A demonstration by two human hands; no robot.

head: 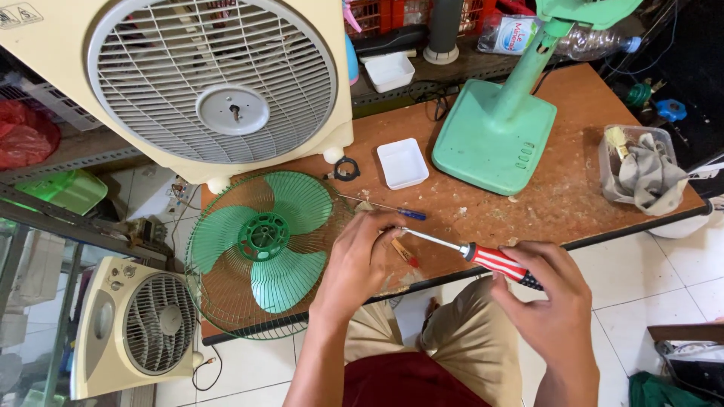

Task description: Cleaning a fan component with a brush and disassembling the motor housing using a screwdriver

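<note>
Overhead, right hand (554,301) gripping a red-striped screwdriver (483,258), left hand (360,260) fingers pinching its tip, green fan blade (264,237) lying on the scuffed brown counter (573,181), white tiled floor (641,301) showing below.

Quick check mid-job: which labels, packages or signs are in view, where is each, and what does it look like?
Clear plastic bottle, lying at the table's far edge behind the green fan stand: white and blue label.
Sticker, top left corner of the cream box fan: small, rectangular, pale with dark symbols.

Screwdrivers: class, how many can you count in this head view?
2. A red-and-white striped screwdriver is held in the right hand; a thin blue-handled screwdriver lies on the brown table. Others may be hidden.
</note>
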